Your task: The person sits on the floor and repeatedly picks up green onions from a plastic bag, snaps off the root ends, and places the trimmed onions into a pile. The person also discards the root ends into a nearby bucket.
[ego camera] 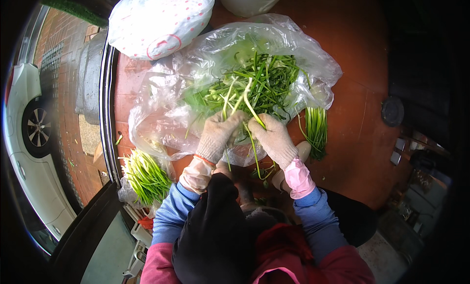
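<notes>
My left hand [223, 131], in a knitted work glove, grips a few green stalks [226, 100] with pale ends pointing up and away from me. Close on its right, my right hand [273, 137], gloved the same way, is closed around a stalk [249, 100] with a whitish upper end; thin green stems hang below the hands. Just beyond both hands, a heap of loose green stalks [270, 82] lies on a clear plastic bag [165, 96]. A neat green bundle [316, 131] rests on the floor at the right. Another pale-ended bundle [147, 177] is at the lower left.
A white bag with red dots [161, 23] stands at the upper left, beside a whitish plastic tub [249, 1]. A door track [106, 111] runs along the left edge of the red tiled floor [352, 137]. Outside is a parked white car [33, 174]. A round dark object [392, 111] is at right.
</notes>
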The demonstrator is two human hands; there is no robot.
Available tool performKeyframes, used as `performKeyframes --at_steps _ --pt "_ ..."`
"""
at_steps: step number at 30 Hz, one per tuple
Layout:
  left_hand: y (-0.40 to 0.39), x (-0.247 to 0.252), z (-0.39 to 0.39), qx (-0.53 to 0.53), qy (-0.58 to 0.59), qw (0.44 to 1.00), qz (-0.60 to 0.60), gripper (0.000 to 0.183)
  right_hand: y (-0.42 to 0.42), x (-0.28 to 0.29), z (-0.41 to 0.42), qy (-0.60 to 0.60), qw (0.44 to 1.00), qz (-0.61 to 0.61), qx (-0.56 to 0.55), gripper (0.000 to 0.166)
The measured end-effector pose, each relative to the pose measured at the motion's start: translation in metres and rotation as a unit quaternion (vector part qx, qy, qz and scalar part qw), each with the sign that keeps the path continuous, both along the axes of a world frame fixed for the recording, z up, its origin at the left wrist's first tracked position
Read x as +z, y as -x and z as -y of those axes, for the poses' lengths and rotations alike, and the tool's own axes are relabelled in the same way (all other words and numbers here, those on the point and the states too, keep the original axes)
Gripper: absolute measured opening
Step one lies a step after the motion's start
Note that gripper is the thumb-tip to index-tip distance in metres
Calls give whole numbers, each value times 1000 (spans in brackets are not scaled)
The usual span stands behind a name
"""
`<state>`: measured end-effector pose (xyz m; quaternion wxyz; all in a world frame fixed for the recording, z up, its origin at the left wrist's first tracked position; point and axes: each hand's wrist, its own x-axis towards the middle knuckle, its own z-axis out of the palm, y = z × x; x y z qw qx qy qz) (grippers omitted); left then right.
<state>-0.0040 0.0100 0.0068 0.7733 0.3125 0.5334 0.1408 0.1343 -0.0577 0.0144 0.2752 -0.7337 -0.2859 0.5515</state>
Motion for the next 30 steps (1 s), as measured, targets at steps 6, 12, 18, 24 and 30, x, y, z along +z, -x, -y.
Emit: performKeyframes --at_steps 6,12,18,24,30 --pt "3 -3 9 -56 -56 995 -59 26 7 17 -6 15 999 48 -18 26" --pt "4 6 0 -99 -18 994 39 24 -17 13 -10 79 995 -62 10 23" --pt "9 2 6 -209 -20 977 37 22 -20 18 -10 130 972 -184 -67 18" --pt "20 -6 3 -74 51 991 96 23 -24 30 -14 113 966 -193 -128 15" --pt "22 -16 1 -46 65 989 125 23 3 15 -6 -62 983 -166 -47 22"
